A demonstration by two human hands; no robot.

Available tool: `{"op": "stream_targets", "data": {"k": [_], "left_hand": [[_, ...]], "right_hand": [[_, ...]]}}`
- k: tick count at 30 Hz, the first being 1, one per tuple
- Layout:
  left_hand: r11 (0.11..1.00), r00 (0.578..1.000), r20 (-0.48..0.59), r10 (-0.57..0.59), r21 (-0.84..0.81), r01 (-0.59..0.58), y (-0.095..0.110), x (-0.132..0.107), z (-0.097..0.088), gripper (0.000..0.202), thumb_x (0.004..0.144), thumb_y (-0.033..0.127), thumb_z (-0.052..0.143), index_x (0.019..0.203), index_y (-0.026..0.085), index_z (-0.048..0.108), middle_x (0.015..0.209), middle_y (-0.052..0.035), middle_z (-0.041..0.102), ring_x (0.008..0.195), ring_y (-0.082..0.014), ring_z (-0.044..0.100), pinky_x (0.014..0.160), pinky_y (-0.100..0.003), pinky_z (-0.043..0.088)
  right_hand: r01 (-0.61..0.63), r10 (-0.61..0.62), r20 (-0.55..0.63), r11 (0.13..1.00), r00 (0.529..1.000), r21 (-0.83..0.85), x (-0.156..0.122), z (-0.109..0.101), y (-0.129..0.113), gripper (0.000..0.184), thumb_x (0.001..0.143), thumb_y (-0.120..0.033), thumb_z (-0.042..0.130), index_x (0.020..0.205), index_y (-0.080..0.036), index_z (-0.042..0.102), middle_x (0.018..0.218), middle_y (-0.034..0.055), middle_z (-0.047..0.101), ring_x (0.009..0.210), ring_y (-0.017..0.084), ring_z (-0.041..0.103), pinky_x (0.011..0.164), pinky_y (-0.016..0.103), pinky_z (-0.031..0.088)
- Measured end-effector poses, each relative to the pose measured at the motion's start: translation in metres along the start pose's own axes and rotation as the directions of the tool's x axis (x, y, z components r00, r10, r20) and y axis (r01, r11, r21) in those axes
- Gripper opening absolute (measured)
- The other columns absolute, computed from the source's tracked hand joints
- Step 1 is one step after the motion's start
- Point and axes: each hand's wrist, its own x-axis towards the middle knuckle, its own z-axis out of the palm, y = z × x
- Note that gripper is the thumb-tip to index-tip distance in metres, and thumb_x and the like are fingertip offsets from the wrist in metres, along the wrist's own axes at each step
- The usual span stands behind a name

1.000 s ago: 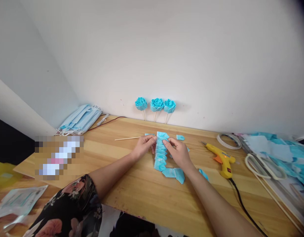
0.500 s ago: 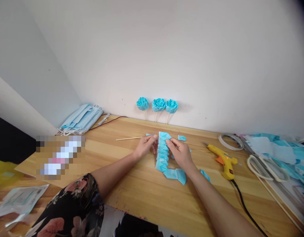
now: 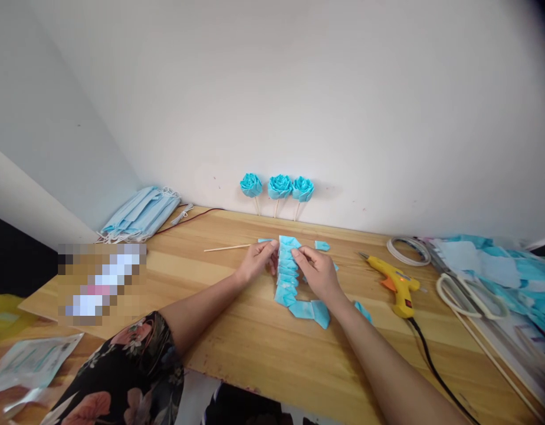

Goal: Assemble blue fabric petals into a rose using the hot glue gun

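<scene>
A strip of folded blue petals [image 3: 289,277] lies on the wooden table [image 3: 263,348], bending to the right at its near end. My left hand [image 3: 257,260] pinches the strip's left edge near the top. My right hand [image 3: 317,271] pinches the right edge at the same height, fingers curled onto the folds. A thin wooden stick [image 3: 227,248] lies just left of my left hand. Small blue pieces [image 3: 322,245] lie beside the strip.
Three blue roses on sticks [image 3: 278,188] lean against the wall. A pile of blue face masks [image 3: 140,213] sits at back left. A yellow glue gun [image 3: 395,283] with black cord, white-handled scissors [image 3: 469,295], a tape roll [image 3: 407,250] and blue scraps [image 3: 515,265] lie at right.
Both hands stay on the strip near its top with only slight finger shifts. The view has drifted a little.
</scene>
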Motion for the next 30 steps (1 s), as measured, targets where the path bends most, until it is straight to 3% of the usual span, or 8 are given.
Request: {"op": "stream_targets", "data": {"k": [13, 20, 30], "left_hand": [[1.000, 1.000, 0.021, -0.004, 0.009, 0.004, -0.0012, -0.0003, -0.0022, 0.063, 0.078, 0.075, 0.051, 0.065, 0.013, 0.053, 0.054, -0.0022, 0.057, 0.043, -0.0126, 0.056, 0.043, -0.024, 0.045], [0.997, 0.997, 0.080, -0.012, 0.083, 0.005, 0.0012, -0.0026, -0.0021, 0.066, 0.079, 0.077, 0.048, 0.063, 0.013, 0.053, 0.054, -0.0028, 0.058, 0.042, -0.0113, 0.056, 0.044, -0.022, 0.042], [0.996, 0.990, 0.137, -0.028, 0.092, 0.015, 0.0043, -0.0040, -0.0013, 0.056, 0.076, 0.069, 0.060, 0.066, 0.014, 0.052, 0.053, 0.0004, 0.058, 0.043, -0.0103, 0.056, 0.047, -0.021, 0.039]], "right_hand": [[0.003, -0.003, 0.024, 1.000, 1.000, -0.018, -0.0009, 0.0002, -0.0028, 0.040, 0.093, -0.046, 0.047, 0.062, -0.021, 0.048, 0.055, -0.0028, 0.046, 0.056, 0.013, 0.044, 0.055, 0.026, 0.034], [0.027, -0.029, -0.035, 0.998, 0.999, -0.048, -0.0021, -0.0009, 0.0019, 0.042, 0.097, -0.046, 0.043, 0.063, -0.021, 0.048, 0.055, -0.0025, 0.047, 0.055, 0.013, 0.046, 0.055, 0.026, 0.033], [0.074, -0.079, -0.075, 0.995, 0.994, -0.070, -0.0013, -0.0021, 0.0046, 0.043, 0.098, -0.045, 0.043, 0.063, -0.020, 0.048, 0.054, -0.0024, 0.049, 0.054, 0.013, 0.049, 0.055, 0.026, 0.033]]}}
